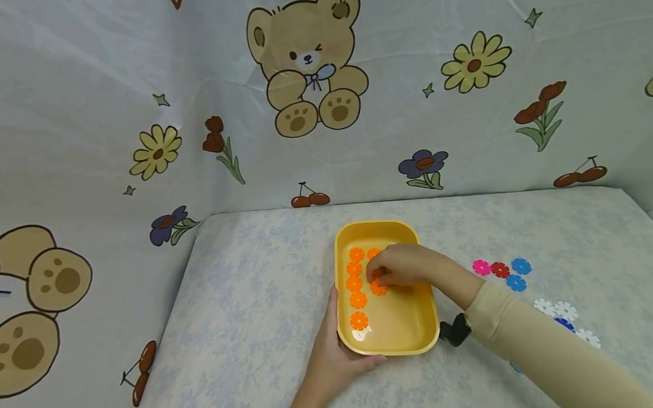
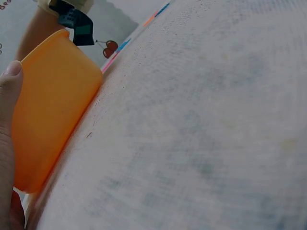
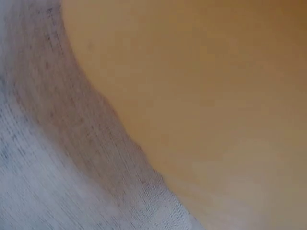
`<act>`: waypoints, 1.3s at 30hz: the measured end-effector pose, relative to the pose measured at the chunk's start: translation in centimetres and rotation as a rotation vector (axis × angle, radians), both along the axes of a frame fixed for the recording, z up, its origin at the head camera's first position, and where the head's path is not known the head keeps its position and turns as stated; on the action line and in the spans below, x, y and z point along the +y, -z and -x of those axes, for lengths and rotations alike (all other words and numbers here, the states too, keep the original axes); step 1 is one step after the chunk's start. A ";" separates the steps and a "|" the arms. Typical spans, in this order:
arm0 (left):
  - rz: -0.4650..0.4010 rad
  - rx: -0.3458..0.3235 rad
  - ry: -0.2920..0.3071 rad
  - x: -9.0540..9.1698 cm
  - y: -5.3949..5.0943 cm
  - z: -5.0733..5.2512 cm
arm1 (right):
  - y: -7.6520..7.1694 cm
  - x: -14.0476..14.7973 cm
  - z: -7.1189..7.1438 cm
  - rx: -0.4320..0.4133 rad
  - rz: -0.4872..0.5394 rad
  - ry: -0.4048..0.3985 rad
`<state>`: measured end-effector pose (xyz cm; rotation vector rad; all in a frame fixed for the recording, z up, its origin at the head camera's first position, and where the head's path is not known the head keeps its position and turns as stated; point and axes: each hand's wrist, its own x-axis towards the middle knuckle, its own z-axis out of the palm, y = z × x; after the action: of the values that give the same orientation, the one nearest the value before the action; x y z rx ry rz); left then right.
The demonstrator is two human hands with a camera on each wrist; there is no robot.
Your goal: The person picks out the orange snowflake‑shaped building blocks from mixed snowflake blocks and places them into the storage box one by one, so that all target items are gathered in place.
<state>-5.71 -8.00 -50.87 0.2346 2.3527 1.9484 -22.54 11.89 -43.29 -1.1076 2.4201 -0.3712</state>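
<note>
A yellow plastic tray (image 1: 409,330) stands on the table, its outer wall showing orange in the left wrist view. My left hand (image 1: 332,353) grips its near left corner, thumb along the front wall and fingers against the left side. Inside, several orange flower-shaped discs (image 1: 357,300) form a column along the left. A second, shorter column begins beside it with another orange disc (image 1: 374,253). Over this column my right hand (image 1: 400,264) reaches in, fingers curled, pinching an orange disc at the fingertips; the fingers partly hide it. The right wrist view shows mostly blurred tray wall (image 3: 192,96).
Right of the tray lie pink (image 1: 481,267), red (image 1: 500,270) and blue discs (image 1: 521,266). Nearer are several white discs (image 1: 565,310) and a dark blue one (image 1: 564,323). The right forearm partly covers a blue disc. A bear-print cloth (image 1: 383,32) hangs behind the table.
</note>
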 end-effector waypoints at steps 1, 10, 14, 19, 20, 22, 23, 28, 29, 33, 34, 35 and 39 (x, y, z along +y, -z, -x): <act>-0.003 -0.001 0.000 0.0 0.0 0.0 | 0.0 0.0 0.0 0.006 -0.002 -0.003; -0.023 -0.012 0.003 0.1 -0.1 0.0 | 0.1 0.1 0.0 0.039 0.020 -0.024; -0.020 -0.002 0.008 0.1 0.0 0.0 | 0.1 0.2 -0.1 0.047 0.022 -0.019; 0.009 0.017 0.003 0.0 0.1 0.0 | 0.3 0.3 0.1 0.024 0.010 0.000; 0.010 0.013 0.000 0.0 0.1 0.0 | 0.3 0.3 0.1 0.018 0.010 0.001; 0.015 0.014 -0.002 0.0 0.1 0.0 | 0.4 0.3 0.2 0.016 0.012 0.000; 0.016 0.013 -0.002 0.0 0.1 0.0 | 0.5 0.3 0.2 0.016 0.014 0.002; 0.028 0.010 -0.007 0.0 0.0 0.0 | 0.5 0.2 0.2 0.041 0.034 0.000; 0.030 0.007 -0.009 0.0 -0.1 -0.1 | 0.5 0.2 0.2 0.045 0.037 0.000; 0.031 0.001 -0.014 0.1 -0.3 -0.1 | 0.5 0.2 0.2 0.032 0.033 0.010; 0.035 0.008 -0.013 0.1 -0.3 -0.1 | 0.5 0.3 0.2 0.019 0.029 0.012; 0.034 0.010 -0.012 0.1 -0.3 -0.1 | 0.4 0.3 0.2 0.005 0.024 0.014; 0.034 0.014 -0.011 0.1 -0.1 -0.1 | 0.4 0.3 0.1 -0.039 0.004 0.020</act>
<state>-5.64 -7.88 -50.78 0.2336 2.3988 1.9160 -22.60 12.14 -43.64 -1.0688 2.3989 -0.4012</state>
